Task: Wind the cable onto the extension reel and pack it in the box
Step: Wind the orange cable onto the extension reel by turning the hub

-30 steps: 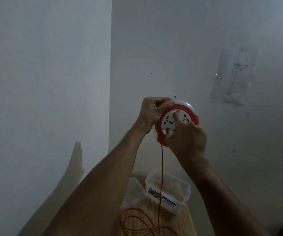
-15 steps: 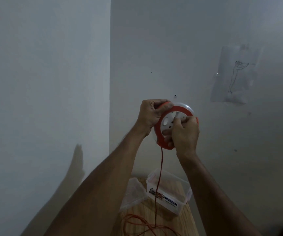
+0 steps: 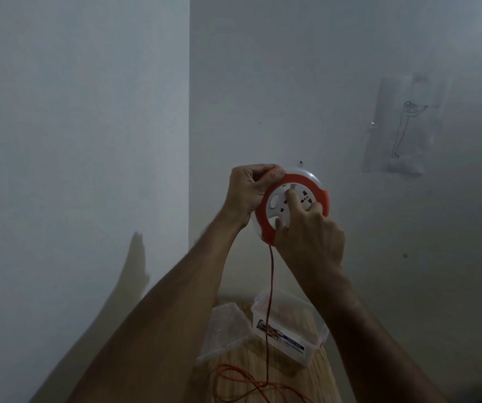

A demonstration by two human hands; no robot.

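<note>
I hold a round orange and white extension reel up in front of the wall. My left hand grips its upper left rim. My right hand lies over the white socket face, fingers curled into its centre. A thin orange cable hangs straight down from the reel's bottom edge and ends in loose loops on the wooden table. A clear plastic box stands open on that table, directly under the reel.
The box's clear lid lies to its left on the narrow wooden table. White walls meet in a corner just left of my hands. A paper sketch is stuck on the right wall.
My right hand has turned on the reel's face, its fingers shifting from the lower part toward the centre and right. The hanging cable has shifted slightly. My left hand keeps its grip.
</note>
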